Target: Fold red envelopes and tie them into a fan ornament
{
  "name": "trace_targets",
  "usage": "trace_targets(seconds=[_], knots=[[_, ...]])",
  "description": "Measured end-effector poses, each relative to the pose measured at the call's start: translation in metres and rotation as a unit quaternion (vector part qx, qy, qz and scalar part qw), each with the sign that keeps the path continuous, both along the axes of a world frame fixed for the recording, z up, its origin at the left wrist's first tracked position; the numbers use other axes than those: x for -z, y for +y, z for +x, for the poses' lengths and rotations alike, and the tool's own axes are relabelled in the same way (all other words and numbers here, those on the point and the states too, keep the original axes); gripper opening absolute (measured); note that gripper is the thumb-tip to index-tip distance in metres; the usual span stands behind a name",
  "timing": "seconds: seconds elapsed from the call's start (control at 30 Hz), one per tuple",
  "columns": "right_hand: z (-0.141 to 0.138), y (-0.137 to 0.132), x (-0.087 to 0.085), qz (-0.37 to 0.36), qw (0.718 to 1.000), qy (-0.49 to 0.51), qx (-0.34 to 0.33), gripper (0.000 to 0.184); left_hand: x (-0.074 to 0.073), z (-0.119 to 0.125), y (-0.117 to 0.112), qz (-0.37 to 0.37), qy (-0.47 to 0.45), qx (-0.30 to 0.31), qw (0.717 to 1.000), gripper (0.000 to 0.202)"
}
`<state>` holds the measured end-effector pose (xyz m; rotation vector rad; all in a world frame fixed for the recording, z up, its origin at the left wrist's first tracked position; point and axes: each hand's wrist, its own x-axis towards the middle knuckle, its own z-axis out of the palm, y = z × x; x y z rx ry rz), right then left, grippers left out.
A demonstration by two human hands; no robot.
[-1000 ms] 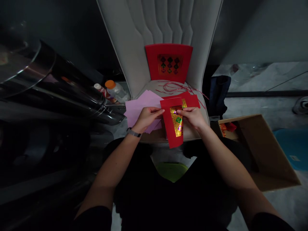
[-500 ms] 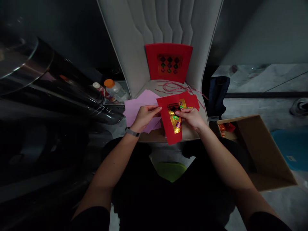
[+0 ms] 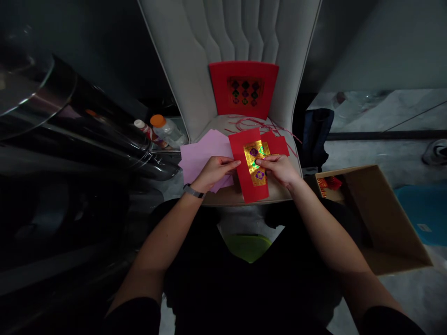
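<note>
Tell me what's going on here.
A person works over the seat of a pale chair. The left hand pinches the left edge of a red card, while the right hand pinches the gold foil strip lying on that card. Some pink sheets lie on the seat under the left hand; a second red card leans against the chair back.

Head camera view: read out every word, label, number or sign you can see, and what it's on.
Nothing here can be read.
Gold foil panel on the red card held by left hand and right hand: purple and green shapes, no letters.
Upright red card on the chair: dark pattern, too blurred.
Bottle labels: too blurred.
White label on the blue bin: too small.
</note>
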<state>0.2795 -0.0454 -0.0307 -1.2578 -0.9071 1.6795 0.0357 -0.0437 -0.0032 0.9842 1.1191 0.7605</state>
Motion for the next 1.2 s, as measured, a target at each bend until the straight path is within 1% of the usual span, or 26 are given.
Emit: trace_targets(seconds=[0.07,0.17,0.23,0.3,0.33,0.4,0.43,0.5,0.57,0.63,0.73,0.83,0.87,0.93,1.0,1.07,1.2], knots=[[0.001,0.000,0.001,0.007,1.000,-0.018,0.007,0.035,0.001,0.000,0.001,0.001,-0.001,-0.005,1.000,0.049],[0.001,-0.001,-0.002,0.000,1.000,-0.013,-0.017,0.039,0.002,0.001,0.002,0.011,-0.015,-0.019,1.000,0.052],[0.001,-0.001,-0.004,-0.002,1.000,-0.008,-0.017,0.038,0.003,0.001,0.002,0.020,-0.019,-0.025,0.999,0.052],[0.002,-0.001,-0.005,0.003,1.000,-0.014,-0.025,0.037,0.004,0.001,0.002,0.055,0.016,-0.028,0.998,0.049],[0.003,-0.002,-0.005,0.006,0.999,-0.022,-0.035,0.037,0.004,0.001,0.001,0.089,0.054,-0.034,0.994,0.046],[0.005,-0.002,-0.003,0.013,0.997,-0.047,-0.053,0.037,0.004,0.000,-0.001,0.176,0.146,-0.044,0.972,0.038],[0.006,-0.001,-0.002,0.014,0.997,-0.061,-0.050,0.037,0.004,0.000,-0.003,0.215,0.186,-0.045,0.958,0.034],[0.006,0.000,0.001,0.009,0.997,-0.075,-0.022,0.037,0.005,0.000,-0.006,0.265,0.231,-0.037,0.935,0.027],[0.006,0.001,0.003,-0.001,0.998,-0.067,0.007,0.039,0.005,0.000,-0.008,0.289,0.252,-0.022,0.923,0.024],[0.005,0.001,0.004,-0.001,0.999,-0.051,0.016,0.042,0.007,-0.001,-0.009,0.312,0.273,-0.018,0.910,0.024],[0.004,0.001,0.004,0.020,0.998,-0.051,0.007,0.041,0.011,-0.002,-0.007,0.358,0.312,0.000,0.880,0.028],[0.007,0.002,0.007,0.054,0.996,-0.065,0.018,0.036,0.017,-0.002,-0.007,0.404,0.348,0.031,0.845,0.031],[0.009,0.002,0.008,0.065,0.995,-0.068,0.028,0.035,0.018,0.000,-0.007,0.420,0.358,0.040,0.833,0.034],[0.013,0.004,0.012,0.083,0.992,-0.074,0.054,0.033,0.022,0.003,-0.008,0.450,0.373,0.061,0.809,0.048],[0.017,0.007,0.015,0.090,0.989,-0.082,0.082,0.033,0.025,0.007,-0.010,0.466,0.386,0.087,0.791,0.058],[0.021,0.008,0.017,0.088,0.988,-0.085,0.098,0.034,0.027,0.010,-0.012,0.470,0.396,0.113,0.781,0.058],[0.025,0.006,0.018,0.092,0.984,-0.094,0.121,0.035,0.026,0.014,-0.014,0.474,0.400,0.146,0.771,0.051]])
